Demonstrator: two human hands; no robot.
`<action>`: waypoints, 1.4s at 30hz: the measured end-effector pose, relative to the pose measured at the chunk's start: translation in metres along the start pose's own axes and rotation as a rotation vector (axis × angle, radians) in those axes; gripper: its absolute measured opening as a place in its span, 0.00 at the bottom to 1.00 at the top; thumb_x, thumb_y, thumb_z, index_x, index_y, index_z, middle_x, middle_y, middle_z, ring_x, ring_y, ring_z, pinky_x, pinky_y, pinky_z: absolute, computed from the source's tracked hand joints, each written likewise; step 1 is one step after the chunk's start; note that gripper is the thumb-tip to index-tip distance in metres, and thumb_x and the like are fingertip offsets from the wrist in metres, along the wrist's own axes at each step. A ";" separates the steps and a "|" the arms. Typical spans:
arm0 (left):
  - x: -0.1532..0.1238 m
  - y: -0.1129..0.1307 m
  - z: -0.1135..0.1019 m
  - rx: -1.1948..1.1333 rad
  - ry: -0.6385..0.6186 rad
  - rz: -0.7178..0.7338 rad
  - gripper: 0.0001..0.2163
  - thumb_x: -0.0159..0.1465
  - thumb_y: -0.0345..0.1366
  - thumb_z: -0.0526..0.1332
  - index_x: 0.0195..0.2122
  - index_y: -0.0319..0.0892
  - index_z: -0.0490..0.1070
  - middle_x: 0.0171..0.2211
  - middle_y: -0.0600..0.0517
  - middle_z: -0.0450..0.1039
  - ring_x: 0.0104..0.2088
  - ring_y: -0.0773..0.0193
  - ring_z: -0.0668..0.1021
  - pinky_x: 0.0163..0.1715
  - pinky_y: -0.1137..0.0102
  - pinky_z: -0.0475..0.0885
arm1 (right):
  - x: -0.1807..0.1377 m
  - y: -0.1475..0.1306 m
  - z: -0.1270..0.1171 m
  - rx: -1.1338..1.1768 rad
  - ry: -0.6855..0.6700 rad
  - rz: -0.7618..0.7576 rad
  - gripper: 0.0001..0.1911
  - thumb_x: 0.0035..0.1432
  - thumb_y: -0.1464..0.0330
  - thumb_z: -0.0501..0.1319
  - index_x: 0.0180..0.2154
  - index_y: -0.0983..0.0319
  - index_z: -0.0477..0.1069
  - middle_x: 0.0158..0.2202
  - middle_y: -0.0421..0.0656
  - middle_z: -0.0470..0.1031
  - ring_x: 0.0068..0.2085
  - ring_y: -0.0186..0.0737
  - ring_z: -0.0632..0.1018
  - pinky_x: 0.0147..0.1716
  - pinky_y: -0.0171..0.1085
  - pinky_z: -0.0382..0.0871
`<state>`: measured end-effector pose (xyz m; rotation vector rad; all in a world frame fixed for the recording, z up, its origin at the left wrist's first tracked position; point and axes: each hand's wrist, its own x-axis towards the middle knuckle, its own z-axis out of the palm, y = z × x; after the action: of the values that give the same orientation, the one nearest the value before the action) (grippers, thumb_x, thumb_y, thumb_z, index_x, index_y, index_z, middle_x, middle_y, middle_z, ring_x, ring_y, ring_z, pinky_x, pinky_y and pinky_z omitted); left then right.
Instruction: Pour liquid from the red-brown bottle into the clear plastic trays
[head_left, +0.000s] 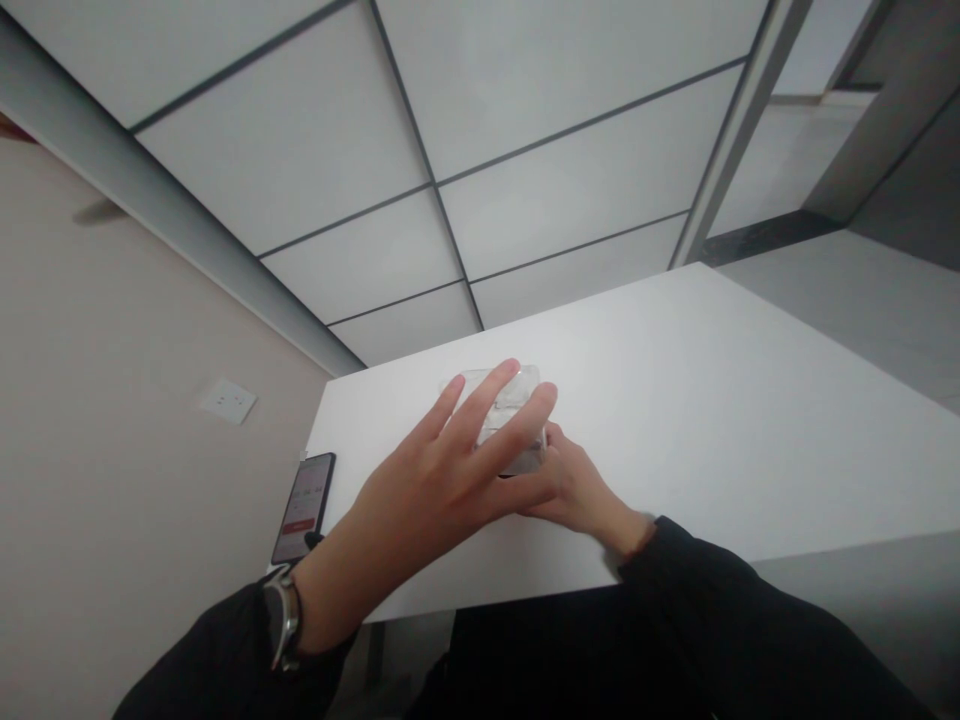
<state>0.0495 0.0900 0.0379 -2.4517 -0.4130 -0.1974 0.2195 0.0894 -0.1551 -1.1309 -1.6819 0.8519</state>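
Observation:
A small clear plastic container [529, 462] is at the middle of the view, above the white table [675, 400]. My left hand [450, 470] lies across its near side with the fingers stretched out and spread, covering much of it. Clear plastic shows between and beyond those fingertips. From the right, my right hand [574, 480] grips the container's side, its fingers bent and partly hidden behind my left hand. What is inside the container, if anything, I cannot make out.
A phone [304, 510] with its screen lit lies at the table's left edge. On the left wall is a socket plate [231, 401]. White panels [562, 130] with dark strips stand behind the table. Floor and a doorway show at the right.

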 end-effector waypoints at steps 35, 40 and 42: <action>-0.034 -0.015 0.035 -0.501 -0.019 -0.389 0.21 0.67 0.23 0.62 0.58 0.51 0.67 0.68 0.41 0.59 0.68 0.44 0.69 0.53 0.52 0.81 | 0.002 -0.004 -0.005 0.055 0.021 -0.055 0.45 0.43 0.56 0.79 0.58 0.53 0.61 0.55 0.50 0.78 0.54 0.56 0.81 0.53 0.56 0.76; -0.048 -0.014 0.052 -0.809 0.094 -0.586 0.24 0.64 0.29 0.68 0.59 0.52 0.64 0.68 0.41 0.56 0.70 0.44 0.65 0.60 0.45 0.75 | 0.002 -0.002 -0.004 0.050 0.024 -0.062 0.46 0.43 0.54 0.79 0.59 0.54 0.62 0.56 0.51 0.78 0.55 0.58 0.81 0.53 0.56 0.75; -0.056 -0.012 0.062 -0.912 0.146 -0.665 0.27 0.62 0.32 0.71 0.59 0.53 0.63 0.68 0.42 0.54 0.70 0.44 0.64 0.59 0.49 0.77 | 0.002 -0.001 -0.003 0.049 0.031 -0.071 0.46 0.42 0.54 0.80 0.59 0.53 0.62 0.56 0.50 0.78 0.55 0.57 0.81 0.53 0.55 0.76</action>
<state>-0.0053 0.1234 -0.0172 -3.0150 -1.2909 -1.0264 0.2217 0.0912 -0.1525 -1.0407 -1.6569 0.8225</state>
